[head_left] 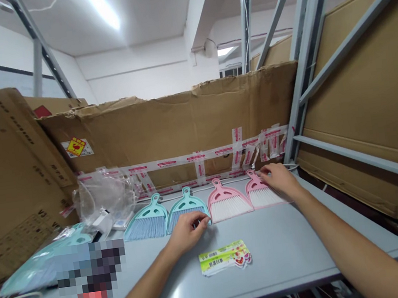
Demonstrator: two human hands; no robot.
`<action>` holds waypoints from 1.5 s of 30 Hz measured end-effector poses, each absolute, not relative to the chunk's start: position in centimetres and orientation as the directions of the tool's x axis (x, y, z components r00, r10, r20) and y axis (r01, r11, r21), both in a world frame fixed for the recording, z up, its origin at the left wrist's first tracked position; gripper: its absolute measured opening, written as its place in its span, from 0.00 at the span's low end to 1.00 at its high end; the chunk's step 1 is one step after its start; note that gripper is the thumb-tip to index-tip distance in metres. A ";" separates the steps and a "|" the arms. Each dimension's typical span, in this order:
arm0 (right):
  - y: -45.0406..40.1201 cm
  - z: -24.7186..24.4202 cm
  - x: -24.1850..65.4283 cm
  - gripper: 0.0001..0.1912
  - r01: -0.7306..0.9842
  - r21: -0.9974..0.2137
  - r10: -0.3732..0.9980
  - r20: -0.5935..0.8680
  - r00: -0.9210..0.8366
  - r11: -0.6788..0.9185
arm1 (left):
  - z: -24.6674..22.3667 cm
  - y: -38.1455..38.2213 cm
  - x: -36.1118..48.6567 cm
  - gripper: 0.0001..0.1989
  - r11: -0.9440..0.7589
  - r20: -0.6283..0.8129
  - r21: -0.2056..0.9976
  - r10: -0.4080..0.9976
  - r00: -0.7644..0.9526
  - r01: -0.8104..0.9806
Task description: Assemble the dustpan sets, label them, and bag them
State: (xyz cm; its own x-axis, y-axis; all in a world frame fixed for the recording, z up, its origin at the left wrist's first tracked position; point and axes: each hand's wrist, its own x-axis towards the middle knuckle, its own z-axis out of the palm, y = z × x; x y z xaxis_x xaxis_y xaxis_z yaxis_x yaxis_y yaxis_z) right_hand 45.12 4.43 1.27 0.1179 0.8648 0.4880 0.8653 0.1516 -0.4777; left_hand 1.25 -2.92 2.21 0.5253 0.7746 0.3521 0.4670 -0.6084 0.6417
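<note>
Head view shows four plastic dustpans [186,204], teal and pink, lying in a row on the counter [283,260], with a stack of labels [225,257] apart in front. Left hand [187,233] touches the second dustpan, right hand [280,180] the fourth; I cannot tell if they grip.

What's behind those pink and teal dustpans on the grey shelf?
A torn cardboard sheet stands behind them, crossed by red-and-white packing tape. The dustpans cover its bottom edge, so that part can't be seen.
</note>
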 end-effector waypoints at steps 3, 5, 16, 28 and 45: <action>2.7 2.9 41.1 0.16 0.784 -0.543 0.875 0.484 0.002 0.299 | 2.0 -2.9 1.2 0.16 -0.618 0.353 0.637 0.765 0.538 0.461; 1.0 3.4 37.6 0.16 0.724 -0.533 0.879 0.424 -0.219 0.438 | 2.0 -2.9 1.3 0.16 -0.619 0.346 0.633 0.763 0.546 0.465; -4.9 -0.3 25.6 0.28 0.370 -0.514 0.556 0.272 -0.785 0.774 | 2.2 -3.0 1.5 0.17 -0.630 0.318 0.635 0.741 0.591 0.448; -4.1 -1.1 25.7 0.19 0.357 -0.656 0.633 0.241 -0.736 0.665 | 1.8 -3.0 1.5 0.19 -0.621 0.309 0.654 0.740 0.597 0.432; -3.1 0.4 25.1 0.28 -0.069 -0.947 0.941 0.319 -0.111 0.313 | 1.3 -3.6 2.4 0.26 -0.246 0.180 0.969 0.775 0.606 0.026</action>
